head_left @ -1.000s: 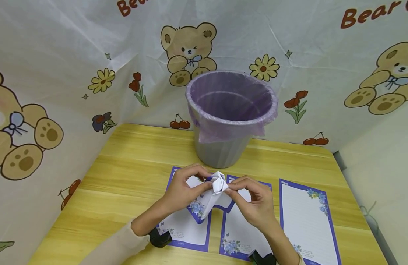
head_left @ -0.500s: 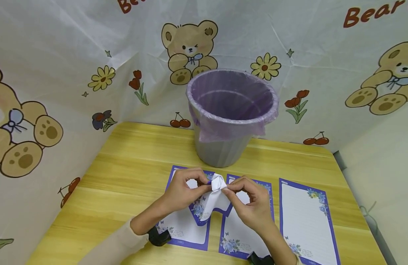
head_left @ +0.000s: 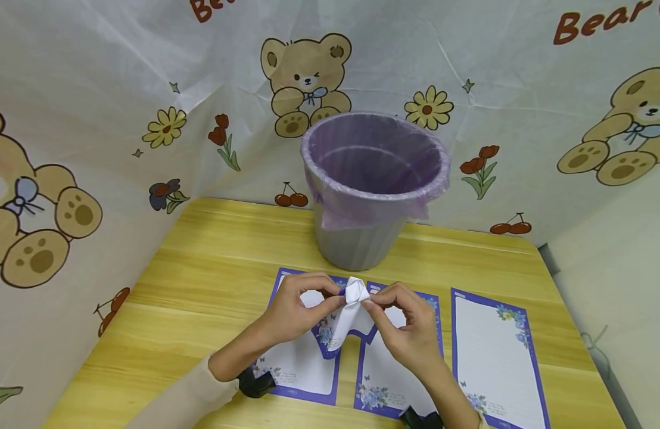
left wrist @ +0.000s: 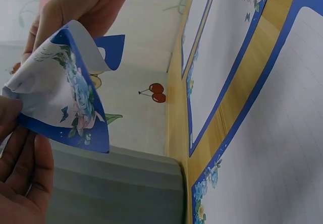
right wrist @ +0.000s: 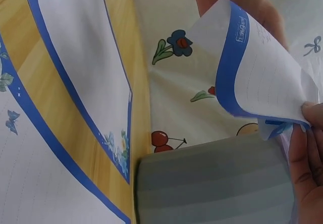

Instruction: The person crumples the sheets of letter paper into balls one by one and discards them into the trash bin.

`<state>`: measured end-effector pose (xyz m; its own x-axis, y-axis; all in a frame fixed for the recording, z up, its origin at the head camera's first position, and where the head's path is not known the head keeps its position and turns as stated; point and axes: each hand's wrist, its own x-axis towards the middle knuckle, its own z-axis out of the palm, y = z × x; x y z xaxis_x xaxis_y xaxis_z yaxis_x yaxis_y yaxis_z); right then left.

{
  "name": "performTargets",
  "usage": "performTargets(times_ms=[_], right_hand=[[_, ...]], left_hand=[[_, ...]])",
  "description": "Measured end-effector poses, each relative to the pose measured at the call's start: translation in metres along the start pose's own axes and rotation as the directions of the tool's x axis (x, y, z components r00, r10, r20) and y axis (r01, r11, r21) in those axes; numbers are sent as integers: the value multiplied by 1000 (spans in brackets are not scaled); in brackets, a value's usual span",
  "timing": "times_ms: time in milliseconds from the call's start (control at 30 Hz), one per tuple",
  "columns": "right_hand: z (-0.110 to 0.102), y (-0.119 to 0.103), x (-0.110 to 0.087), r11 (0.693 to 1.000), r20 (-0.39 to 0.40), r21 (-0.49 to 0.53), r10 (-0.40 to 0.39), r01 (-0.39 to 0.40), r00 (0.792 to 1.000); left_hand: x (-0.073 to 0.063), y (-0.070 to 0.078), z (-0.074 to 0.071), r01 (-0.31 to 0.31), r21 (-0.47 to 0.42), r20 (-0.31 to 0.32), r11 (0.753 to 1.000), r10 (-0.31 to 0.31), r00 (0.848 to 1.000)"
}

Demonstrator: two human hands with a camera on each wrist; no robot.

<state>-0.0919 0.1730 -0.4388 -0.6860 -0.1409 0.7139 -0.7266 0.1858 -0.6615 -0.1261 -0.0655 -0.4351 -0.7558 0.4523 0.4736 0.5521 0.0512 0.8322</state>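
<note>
Between the two hands, above the table, is a sheet of flowered letter paper (head_left: 357, 292), its top folded and bunched into a white knob while its blue-edged lower part hangs loose. The left hand (head_left: 296, 308) pinches the bunched part between thumb and fingers from the left. From the right, the right hand (head_left: 407, 326) pinches the other side with thumb and index finger. In the left wrist view the paper (left wrist: 70, 90) flares out with its blue flowers showing. Ruled lines and a blue border show on the paper (right wrist: 267, 72) in the right wrist view.
A grey bin (head_left: 357, 244) with a purple liner (head_left: 375, 208) stands behind the hands. Flat on the wooden table (head_left: 201, 280) lie a left sheet (head_left: 303, 372), a middle sheet (head_left: 397, 375) and a right sheet (head_left: 493, 351). A bear-print cloth (head_left: 228, 71) hangs behind.
The hands keep their pinch on the paper. Its bunched top has turned slightly, and the hanging part has shifted a little to the right.
</note>
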Motion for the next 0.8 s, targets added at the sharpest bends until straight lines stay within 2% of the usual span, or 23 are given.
performTargets(times_ms=[133, 433, 800], right_hand=[[0, 1, -1, 1000, -14, -21, 18, -18, 1000], [-1, 3, -3, 999, -9, -51, 18, -19, 1000], [0, 3, -6, 999, -9, -3, 47, -47, 999]], left_hand=[[-1, 0, -1, -14, 4, 15, 1000, 13, 1000], [-5, 4, 2, 11, 72, 28, 997, -13, 1000], [-6, 5, 4, 32, 110, 21, 993, -34, 999]])
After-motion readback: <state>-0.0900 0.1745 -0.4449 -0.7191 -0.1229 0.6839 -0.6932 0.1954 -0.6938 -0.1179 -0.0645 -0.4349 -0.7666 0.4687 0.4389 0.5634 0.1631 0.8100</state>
